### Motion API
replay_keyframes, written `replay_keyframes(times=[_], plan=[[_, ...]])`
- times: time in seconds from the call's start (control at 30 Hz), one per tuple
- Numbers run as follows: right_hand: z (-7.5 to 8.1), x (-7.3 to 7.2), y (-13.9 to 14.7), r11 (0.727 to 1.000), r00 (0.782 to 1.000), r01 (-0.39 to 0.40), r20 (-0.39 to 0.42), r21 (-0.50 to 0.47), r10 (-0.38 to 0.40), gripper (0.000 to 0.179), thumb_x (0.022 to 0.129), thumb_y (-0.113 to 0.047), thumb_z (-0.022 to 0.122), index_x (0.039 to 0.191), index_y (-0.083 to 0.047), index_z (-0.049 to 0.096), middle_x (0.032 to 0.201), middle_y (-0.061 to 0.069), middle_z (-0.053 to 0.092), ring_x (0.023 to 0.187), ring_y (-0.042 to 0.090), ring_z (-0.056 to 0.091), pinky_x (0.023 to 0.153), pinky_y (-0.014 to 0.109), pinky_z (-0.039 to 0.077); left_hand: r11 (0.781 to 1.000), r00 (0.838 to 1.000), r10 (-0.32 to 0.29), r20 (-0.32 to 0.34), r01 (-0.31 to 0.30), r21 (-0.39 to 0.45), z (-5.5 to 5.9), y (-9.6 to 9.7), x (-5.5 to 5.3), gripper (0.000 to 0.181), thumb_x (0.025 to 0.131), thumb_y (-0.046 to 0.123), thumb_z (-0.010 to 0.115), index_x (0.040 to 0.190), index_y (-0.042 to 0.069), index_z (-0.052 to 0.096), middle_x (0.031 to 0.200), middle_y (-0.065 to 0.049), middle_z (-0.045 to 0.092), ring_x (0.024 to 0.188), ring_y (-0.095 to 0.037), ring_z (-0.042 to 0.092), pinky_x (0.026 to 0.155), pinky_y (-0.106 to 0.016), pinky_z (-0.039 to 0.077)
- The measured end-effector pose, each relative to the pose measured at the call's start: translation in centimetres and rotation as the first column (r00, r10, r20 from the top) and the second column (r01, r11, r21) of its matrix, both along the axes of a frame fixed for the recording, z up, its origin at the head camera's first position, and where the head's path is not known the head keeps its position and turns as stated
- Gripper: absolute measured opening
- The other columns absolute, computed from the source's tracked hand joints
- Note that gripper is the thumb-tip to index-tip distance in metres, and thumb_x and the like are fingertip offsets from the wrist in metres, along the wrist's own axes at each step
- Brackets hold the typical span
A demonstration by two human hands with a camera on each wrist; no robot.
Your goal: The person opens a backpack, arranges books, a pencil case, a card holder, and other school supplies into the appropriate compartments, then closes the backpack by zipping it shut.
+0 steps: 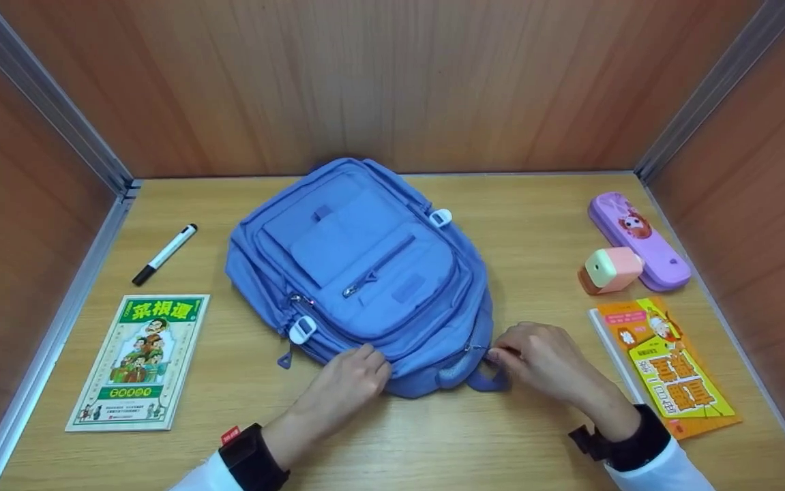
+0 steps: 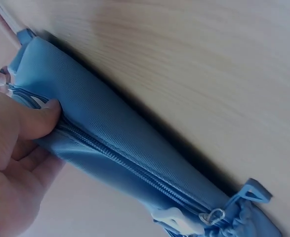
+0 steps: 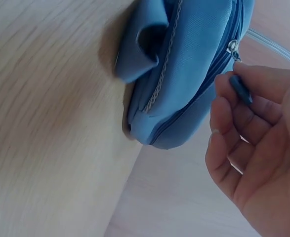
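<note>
A blue backpack (image 1: 378,307) lies front side up on the table, its bottom end towards me. My left hand (image 1: 350,376) grips the bag's near edge, and in the left wrist view the thumb presses on the fabric beside a long zipper (image 2: 120,157). At the bag's right corner my right hand (image 1: 542,358) pinches a dark blue zipper pull (image 3: 240,90) between thumb and fingers. The metal slider (image 3: 232,46) shows just above those fingertips. A blue strap (image 3: 141,47) sticks out below the bag. The inside of the bag is hidden.
Left of the bag lie a marker (image 1: 166,254) and a green-bordered book (image 1: 138,365). To the right are a purple pencil case (image 1: 644,245), a small pink and green box-shaped object (image 1: 614,269) and an orange book (image 1: 672,368). Wooden panels (image 1: 392,88) enclose the table's back and sides.
</note>
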State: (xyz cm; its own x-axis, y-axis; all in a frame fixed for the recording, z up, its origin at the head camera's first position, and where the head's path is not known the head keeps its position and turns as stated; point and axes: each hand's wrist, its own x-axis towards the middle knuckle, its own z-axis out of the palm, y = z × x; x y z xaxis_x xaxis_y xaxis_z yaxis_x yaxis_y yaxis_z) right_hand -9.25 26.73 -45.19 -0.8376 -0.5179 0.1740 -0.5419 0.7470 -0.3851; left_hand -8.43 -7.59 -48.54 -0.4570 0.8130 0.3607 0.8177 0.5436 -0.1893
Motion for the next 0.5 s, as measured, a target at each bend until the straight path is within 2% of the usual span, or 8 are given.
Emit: replay_keyframes(times=[0.17, 0.33, 0.5], plan=[[0.0, 0.1, -0.1, 1.000, 1.000, -0.007, 0.008, -0.013, 0.007, 0.004, 0.095, -0.016, 0.077, 0.093, -0.014, 0.080, 0.082, -0.010, 0.070, 0.073, 0.004, 0.059, 0.062, 0.026, 0.051, 1.000, 1.000, 0.001, 0.013, -0.001, 0.006, 0.1, -1.3, -0.1, 0.024, 0.076, -0.012, 0.072, 0.094, 0.004, 0.072, 0.089, -0.005, 0.069, 0.082, -0.018, 0.064, 0.075, -0.027, 0.060], [0.0, 0.1, -0.1, 0.999, 0.999, -0.017, 0.031, -0.028, 0.018, 0.005, 0.096, -0.016, 0.076, 0.095, -0.014, 0.081, 0.084, -0.009, 0.072, 0.074, 0.005, 0.061, 0.064, 0.028, 0.054, 0.999, 1.000, 0.003, -0.019, -0.003, 0.033, 0.0, -2.4, -0.2, 0.022, 0.076, -0.012, 0.066, 0.090, 0.004, 0.069, 0.086, -0.004, 0.067, 0.079, -0.018, 0.062, 0.072, -0.030, 0.057], [-0.2, 0.1, -0.1, 0.999, 0.999, -0.012, 0.037, -0.029, 0.013, 0.006, 0.097, -0.016, 0.076, 0.094, -0.013, 0.080, 0.084, -0.008, 0.073, 0.075, 0.006, 0.063, 0.066, 0.030, 0.056, 0.998, 0.999, 0.003, -0.052, 0.000, 0.068, -0.5, -3.3, -0.7, 0.017, 0.082, -0.009, 0.057, 0.088, 0.005, 0.065, 0.083, -0.004, 0.064, 0.077, -0.018, 0.059, 0.069, -0.030, 0.054]])
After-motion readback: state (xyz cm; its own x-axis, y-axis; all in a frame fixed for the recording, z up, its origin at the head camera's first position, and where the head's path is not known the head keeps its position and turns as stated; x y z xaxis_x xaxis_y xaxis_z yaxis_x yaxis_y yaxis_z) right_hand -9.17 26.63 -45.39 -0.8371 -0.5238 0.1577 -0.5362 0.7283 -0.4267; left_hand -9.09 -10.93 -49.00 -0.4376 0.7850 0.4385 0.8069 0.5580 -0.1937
